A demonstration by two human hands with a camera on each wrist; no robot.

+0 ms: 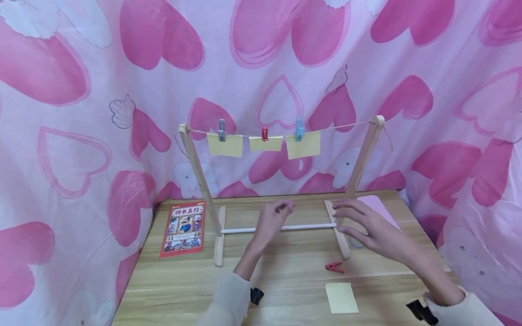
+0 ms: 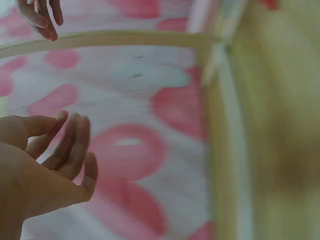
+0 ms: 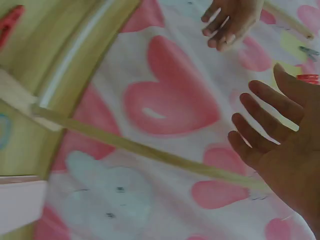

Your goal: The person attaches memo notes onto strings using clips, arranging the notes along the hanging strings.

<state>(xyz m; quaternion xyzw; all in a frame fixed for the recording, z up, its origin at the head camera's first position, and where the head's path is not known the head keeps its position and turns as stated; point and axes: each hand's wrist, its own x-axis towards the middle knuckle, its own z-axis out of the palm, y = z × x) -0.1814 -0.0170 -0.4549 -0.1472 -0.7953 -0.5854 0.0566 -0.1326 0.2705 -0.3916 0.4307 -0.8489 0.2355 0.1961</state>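
Observation:
In the head view my left hand (image 1: 272,222) is raised over the white rod of a wooden stand, fingers loosely bent and holding nothing. My right hand (image 1: 369,226) hovers by the stand's right post (image 1: 363,163), fingers spread, its palm bare in the right wrist view. Across the top of the stand runs a string (image 1: 346,126). From it hang three yellow paper notes, under a grey clothespin (image 1: 222,130), a red clothespin (image 1: 264,133) and a blue clothespin (image 1: 299,130). On the table, nearer me, lie another red clothespin (image 1: 335,267) and a yellow sticky note (image 1: 341,298).
A red picture book (image 1: 183,230) lies left of the stand. Behind the right foot is a pink flat item (image 1: 379,210), with a bluish ring (image 1: 356,243) beside that foot. The white rod (image 1: 310,227) joins the two feet low down. A pink heart-patterned curtain (image 1: 253,81) surrounds the table.

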